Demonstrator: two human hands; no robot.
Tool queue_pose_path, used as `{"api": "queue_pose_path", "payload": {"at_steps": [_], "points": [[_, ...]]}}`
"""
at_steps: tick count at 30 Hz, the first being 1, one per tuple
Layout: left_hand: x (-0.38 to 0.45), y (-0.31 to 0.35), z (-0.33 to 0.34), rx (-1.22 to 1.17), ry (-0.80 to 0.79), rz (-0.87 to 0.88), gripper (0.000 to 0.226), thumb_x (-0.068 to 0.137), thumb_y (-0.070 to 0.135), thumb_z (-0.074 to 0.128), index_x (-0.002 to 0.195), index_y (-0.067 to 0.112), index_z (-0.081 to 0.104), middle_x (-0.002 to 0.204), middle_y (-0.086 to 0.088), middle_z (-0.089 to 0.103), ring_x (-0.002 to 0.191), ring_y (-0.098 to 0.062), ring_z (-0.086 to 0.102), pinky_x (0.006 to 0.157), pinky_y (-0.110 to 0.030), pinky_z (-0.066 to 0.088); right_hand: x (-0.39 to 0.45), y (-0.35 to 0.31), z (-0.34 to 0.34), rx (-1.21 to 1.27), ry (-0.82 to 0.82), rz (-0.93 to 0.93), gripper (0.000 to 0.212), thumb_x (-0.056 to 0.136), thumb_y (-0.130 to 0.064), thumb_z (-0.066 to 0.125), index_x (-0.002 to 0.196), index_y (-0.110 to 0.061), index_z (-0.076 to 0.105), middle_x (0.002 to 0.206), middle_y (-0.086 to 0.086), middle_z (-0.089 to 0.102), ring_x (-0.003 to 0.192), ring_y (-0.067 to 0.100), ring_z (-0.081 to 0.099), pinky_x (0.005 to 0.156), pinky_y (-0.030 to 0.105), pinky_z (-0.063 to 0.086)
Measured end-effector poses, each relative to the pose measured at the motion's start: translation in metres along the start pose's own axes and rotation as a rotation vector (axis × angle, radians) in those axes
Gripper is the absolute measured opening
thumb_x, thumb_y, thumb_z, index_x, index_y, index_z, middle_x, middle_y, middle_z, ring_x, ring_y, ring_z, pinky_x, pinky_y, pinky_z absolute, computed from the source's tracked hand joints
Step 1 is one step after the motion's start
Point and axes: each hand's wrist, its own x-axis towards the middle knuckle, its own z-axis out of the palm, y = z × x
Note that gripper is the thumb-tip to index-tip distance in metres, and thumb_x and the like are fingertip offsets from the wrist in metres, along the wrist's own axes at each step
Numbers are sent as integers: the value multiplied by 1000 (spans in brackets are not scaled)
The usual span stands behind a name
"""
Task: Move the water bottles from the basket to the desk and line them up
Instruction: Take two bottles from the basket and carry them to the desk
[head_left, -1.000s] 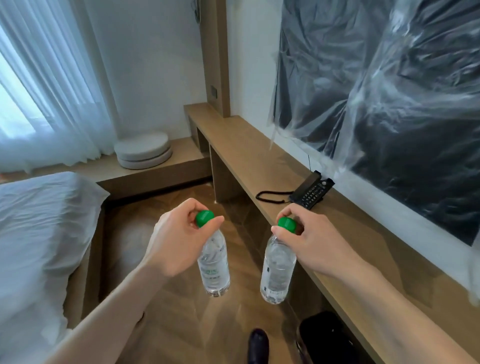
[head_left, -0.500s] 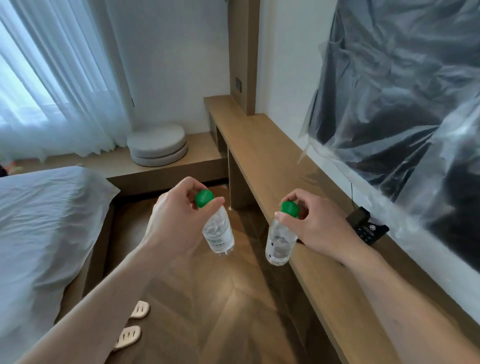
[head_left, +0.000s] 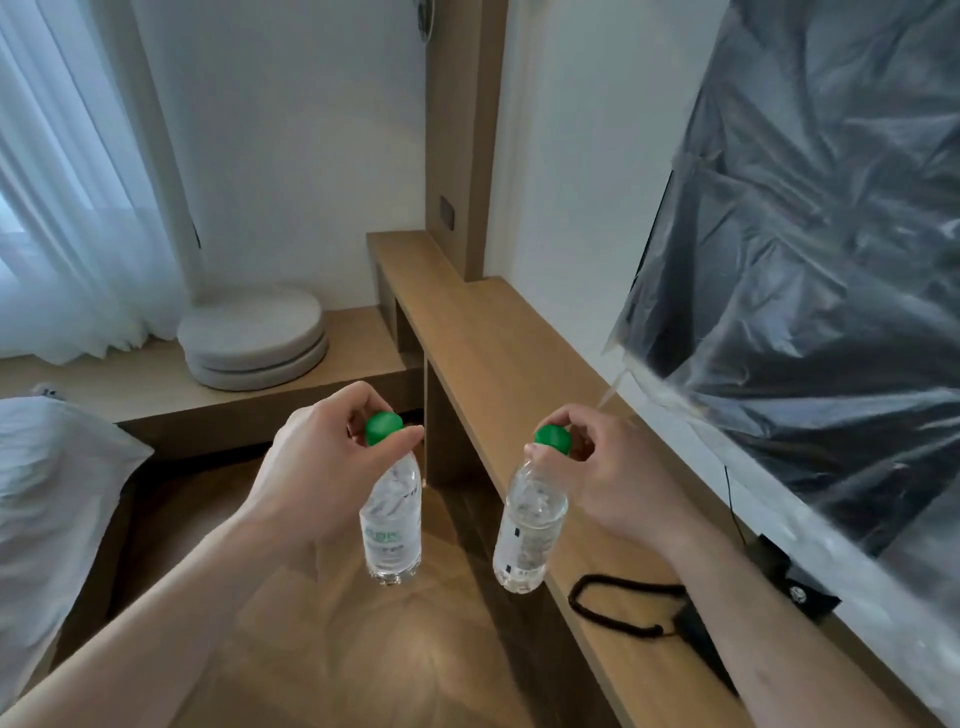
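Observation:
I hold two clear water bottles with green caps, each gripped at the neck. My left hand (head_left: 317, 467) carries the left water bottle (head_left: 392, 525), which hangs upright over the wooden floor. My right hand (head_left: 608, 478) carries the right water bottle (head_left: 530, 535), which hangs at the front edge of the long wooden desk (head_left: 498, 358). Neither bottle touches the desk. The basket is not in view.
A black telephone with a coiled cord (head_left: 618, 608) lies on the desk near my right forearm. A screen wrapped in plastic film (head_left: 810, 249) hangs on the wall above the desk. Two round cushions (head_left: 254, 338) sit on a low platform; a bed (head_left: 52, 499) is at the left.
The view has moved along the desk and tilted up. Both bottles stay in my hands and hang lower and more upright than half a second ago; the telephone now lies by my right forearm.

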Motion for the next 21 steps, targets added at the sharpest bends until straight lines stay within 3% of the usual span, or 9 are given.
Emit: {"api": "queue_pose_path", "payload": {"at_steps": [7, 14, 21], "points": [[125, -31, 8, -60, -94, 102, 31, 83, 55, 81, 85, 30, 62, 72, 8, 63, 64, -12, 57, 57, -26, 42, 86, -12, 25, 26, 99, 102, 18, 95, -50, 71, 105, -35, 69, 89, -7, 71, 80, 13, 68, 68, 39, 63], [227, -54, 34, -70, -180, 113, 30, 84, 54, 81, 83, 31, 62, 72, 11, 63, 63, -5, 57, 57, -22, 40, 172, 5, 38, 19, 135, 191, 19, 94, -54, 70, 99, -36, 70, 90, -7, 72, 86, 16, 69, 77, 51, 62], [321, -80, 74, -48, -201, 53, 31, 85, 54, 81, 90, 31, 62, 80, 11, 67, 69, -6, 62, 57, -18, 42, 285, 44, 58, 31, 82, 206, 24, 91, -61, 68, 94, -38, 69, 87, -6, 71, 85, 16, 67, 75, 47, 62]]}}
